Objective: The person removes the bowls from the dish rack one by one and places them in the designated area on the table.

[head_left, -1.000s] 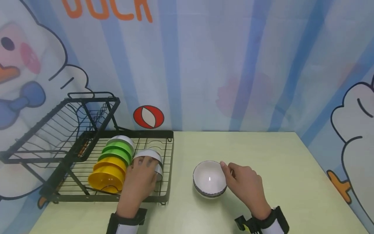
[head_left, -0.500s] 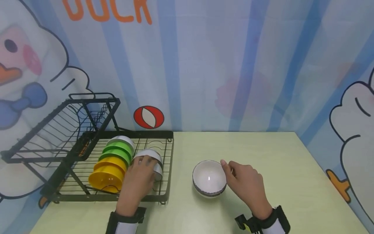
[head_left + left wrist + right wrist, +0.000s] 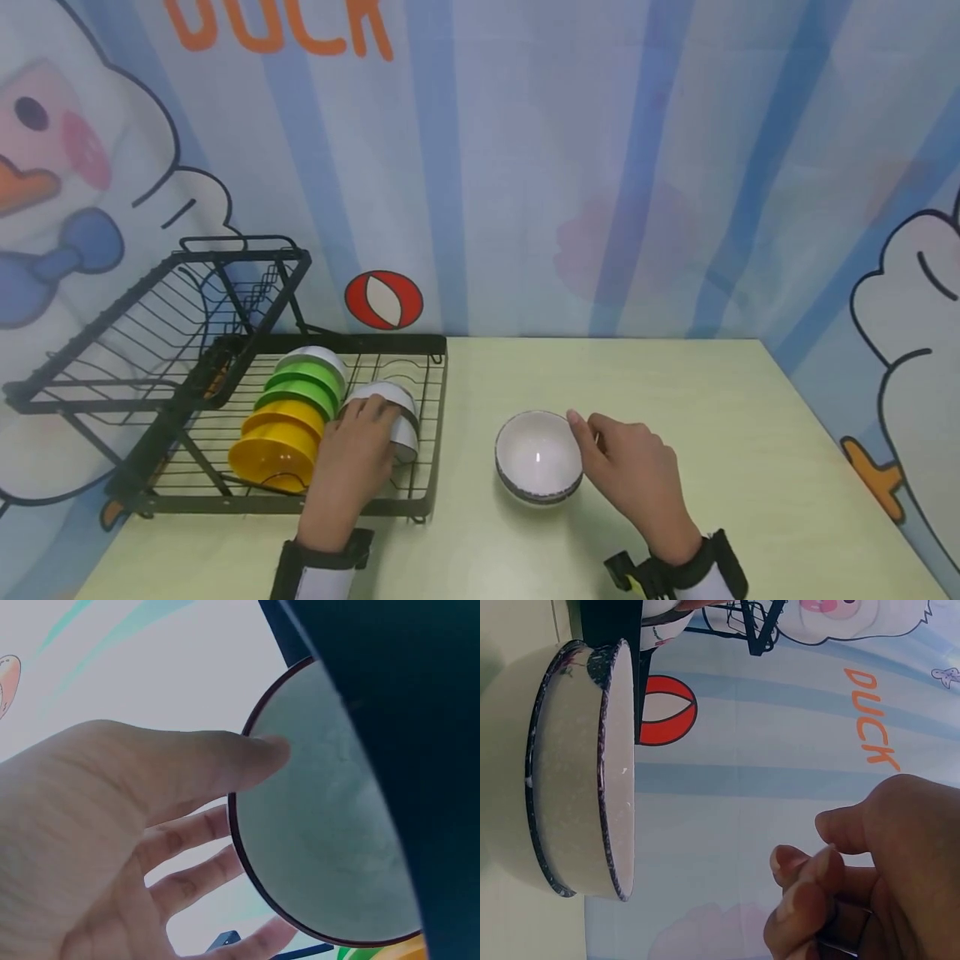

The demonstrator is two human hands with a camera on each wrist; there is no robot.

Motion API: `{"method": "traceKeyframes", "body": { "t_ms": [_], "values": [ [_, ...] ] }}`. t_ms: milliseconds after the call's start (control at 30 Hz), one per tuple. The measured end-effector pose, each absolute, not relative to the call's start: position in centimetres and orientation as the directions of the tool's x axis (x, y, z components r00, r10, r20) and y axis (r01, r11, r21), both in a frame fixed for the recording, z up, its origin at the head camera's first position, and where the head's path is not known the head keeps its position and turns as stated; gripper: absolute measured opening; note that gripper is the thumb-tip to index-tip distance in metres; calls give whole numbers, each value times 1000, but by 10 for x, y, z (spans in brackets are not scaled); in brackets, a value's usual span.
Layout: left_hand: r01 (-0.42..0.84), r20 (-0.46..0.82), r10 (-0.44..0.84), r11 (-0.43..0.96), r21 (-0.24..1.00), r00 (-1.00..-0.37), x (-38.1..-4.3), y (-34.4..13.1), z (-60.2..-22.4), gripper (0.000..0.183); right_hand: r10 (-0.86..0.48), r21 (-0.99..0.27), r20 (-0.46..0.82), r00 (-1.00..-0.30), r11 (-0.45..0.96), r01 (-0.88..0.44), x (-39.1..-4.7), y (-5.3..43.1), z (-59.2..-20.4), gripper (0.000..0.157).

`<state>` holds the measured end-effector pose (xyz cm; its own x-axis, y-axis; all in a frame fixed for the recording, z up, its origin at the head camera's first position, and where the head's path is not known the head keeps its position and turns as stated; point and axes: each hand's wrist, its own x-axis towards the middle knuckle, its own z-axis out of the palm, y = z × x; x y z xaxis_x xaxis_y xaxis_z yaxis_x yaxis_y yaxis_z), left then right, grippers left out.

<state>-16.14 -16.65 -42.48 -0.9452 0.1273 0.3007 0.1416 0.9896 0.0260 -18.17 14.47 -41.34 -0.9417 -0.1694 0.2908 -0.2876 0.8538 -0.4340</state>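
On the dish rack [image 3: 442, 417], white bowls [image 3: 387, 393] with dark rims lean in a row, and my left hand [image 3: 352, 458] is over them. The left wrist view shows my thumb inside the near bowl [image 3: 322, 825] and my fingers behind its rim, pinching it. Two nested white bowls [image 3: 537, 458] with dark speckled rims stand upright on the table. My right hand [image 3: 633, 475] is just right of them, fingers loosely curled and holding nothing. In the right wrist view a gap separates that hand [image 3: 900, 877] from the nested bowls [image 3: 566, 772].
Left of my left hand, yellow bowls [image 3: 273, 454], green bowls [image 3: 303, 387] and a white bowl [image 3: 315, 356] form a tilted row in the rack. The rack's upper tier [image 3: 172, 333] rises at the left. A printed curtain [image 3: 510, 167] hangs behind the pale table [image 3: 675, 400].
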Motion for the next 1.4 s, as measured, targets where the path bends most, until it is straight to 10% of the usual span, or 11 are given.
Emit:
{"method": "traceKeyframes", "body": {
  "t_ms": [1400],
  "values": [
    [75,97,71,996,43,-993,-151,-162,-416,69,-198,-418,256,-946,860,-293,-181,140,-416,44]
  ]
}}
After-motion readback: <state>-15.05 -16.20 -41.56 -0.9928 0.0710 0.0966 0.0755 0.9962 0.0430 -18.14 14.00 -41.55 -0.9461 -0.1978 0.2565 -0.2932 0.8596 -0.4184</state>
